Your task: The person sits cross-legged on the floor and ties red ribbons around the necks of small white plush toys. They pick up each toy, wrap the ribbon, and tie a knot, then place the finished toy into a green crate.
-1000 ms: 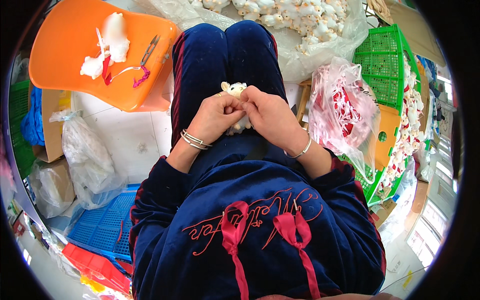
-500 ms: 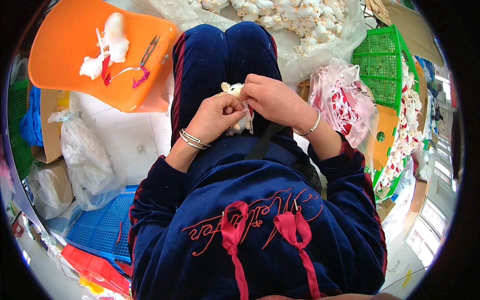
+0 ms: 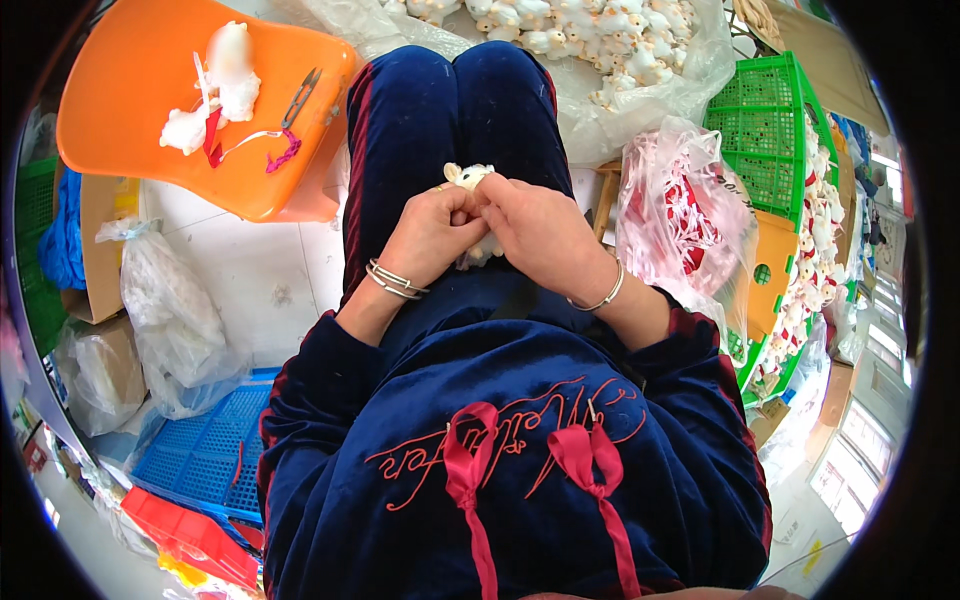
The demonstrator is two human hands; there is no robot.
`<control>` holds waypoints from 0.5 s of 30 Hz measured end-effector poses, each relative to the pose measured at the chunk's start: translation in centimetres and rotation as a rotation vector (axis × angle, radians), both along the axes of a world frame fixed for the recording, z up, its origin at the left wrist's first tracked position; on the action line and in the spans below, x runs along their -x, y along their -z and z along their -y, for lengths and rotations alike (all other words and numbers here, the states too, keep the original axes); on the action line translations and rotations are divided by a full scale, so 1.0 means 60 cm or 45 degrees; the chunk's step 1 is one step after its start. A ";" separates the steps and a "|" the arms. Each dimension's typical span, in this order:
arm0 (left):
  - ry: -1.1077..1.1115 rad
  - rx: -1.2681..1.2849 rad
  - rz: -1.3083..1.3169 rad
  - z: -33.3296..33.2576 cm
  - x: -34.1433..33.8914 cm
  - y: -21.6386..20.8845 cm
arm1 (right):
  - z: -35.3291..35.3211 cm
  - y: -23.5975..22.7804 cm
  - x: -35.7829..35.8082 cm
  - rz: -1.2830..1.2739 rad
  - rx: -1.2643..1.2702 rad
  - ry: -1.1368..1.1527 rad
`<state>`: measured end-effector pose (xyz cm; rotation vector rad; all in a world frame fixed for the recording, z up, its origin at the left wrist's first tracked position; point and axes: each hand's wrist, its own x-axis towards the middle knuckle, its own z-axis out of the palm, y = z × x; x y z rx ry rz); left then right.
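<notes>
A small white plush animal with a dark eye and a cream ear rests on my lap. Its head shows above my fingers, and a bit of its white body below them. My left hand is closed at the toy's neck, fingers curled and thumb pressed in. Against it, my right hand is closed too, its fingertips meeting the left ones at the neck. What the right fingertips pinch is hidden behind the hands.
An orange stool at the left bears white plush toys, thread snips and ribbon pieces. A plastic bag of red and white pieces stands at the right, beside a green crate. Many plush toys lie ahead on plastic sheeting.
My right hand has come down and turned, closing in against the left. The pale and red ribbon seen hanging at the toy's front is now covered. The left hand has barely moved.
</notes>
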<state>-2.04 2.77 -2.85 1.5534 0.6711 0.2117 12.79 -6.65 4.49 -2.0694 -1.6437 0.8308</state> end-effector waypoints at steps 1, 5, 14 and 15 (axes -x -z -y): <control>-0.006 -0.018 -0.009 0.000 -0.001 -0.005 | 0.004 0.001 0.005 -0.004 -0.005 0.044; -0.020 0.146 -0.115 -0.003 -0.003 -0.016 | 0.015 0.032 0.008 -0.065 -0.135 0.101; 0.142 0.184 -0.028 -0.022 0.006 -0.013 | 0.022 0.069 -0.034 -0.643 -0.221 0.111; 0.108 0.180 -0.013 -0.020 0.006 -0.012 | 0.022 0.070 -0.038 -0.688 -0.226 0.087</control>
